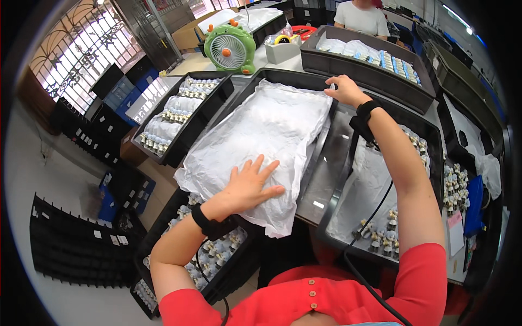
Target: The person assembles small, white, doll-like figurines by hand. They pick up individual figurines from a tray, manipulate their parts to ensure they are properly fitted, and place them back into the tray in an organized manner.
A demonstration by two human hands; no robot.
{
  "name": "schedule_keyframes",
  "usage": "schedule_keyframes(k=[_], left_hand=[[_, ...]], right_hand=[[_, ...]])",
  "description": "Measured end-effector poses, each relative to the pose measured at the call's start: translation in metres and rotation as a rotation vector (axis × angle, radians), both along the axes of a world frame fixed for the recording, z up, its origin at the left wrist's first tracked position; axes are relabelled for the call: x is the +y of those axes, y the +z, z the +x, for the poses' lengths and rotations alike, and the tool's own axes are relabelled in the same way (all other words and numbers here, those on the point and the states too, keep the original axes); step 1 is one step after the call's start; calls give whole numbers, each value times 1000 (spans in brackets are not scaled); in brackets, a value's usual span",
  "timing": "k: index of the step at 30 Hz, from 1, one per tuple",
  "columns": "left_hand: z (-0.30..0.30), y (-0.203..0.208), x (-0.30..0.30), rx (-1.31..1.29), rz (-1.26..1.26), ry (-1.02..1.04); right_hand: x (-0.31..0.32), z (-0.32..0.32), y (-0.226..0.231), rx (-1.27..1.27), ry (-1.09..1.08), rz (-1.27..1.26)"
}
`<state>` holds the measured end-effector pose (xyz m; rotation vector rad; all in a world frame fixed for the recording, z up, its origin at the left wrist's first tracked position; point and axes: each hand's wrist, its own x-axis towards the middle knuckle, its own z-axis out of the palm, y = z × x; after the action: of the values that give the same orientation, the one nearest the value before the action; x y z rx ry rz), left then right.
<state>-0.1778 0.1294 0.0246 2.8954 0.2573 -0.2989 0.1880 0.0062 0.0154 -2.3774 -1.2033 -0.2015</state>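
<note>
A crumpled white sheet (255, 125) covers the black tray (272, 73) in front of me and hangs over its near end. It looks like thin paper or film, and it hides whatever lies under it. My left hand (247, 187) rests flat on the near part of the sheet, fingers spread. At the tray's far right corner is my right hand (348, 91), its thumb and forefinger curved with a gap between them, close to the sheet's edge. No grip on the sheet shows there.
Trays of small metal-and-white parts stand at the left (174, 114), right (380, 217) and below left (217, 255). Behind are a green fan (230, 49), a tape dispenser (283, 50) and a brown tray (370, 65). A person in white (361, 19) is beyond. Cables run from my wrist bands.
</note>
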Motion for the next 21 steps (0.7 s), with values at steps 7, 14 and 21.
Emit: schedule_keyframes(k=[7,14,21], left_hand=[[6,-12,10,13,-36,-18],[25,10,7,261,21,-162],[59,67,9,180,-70,-402]], right_hand=[[16,10,5,115,-261,-177],[-30,12,19,-77,-77,53],[-108,-7,21,-97,-272,-236]])
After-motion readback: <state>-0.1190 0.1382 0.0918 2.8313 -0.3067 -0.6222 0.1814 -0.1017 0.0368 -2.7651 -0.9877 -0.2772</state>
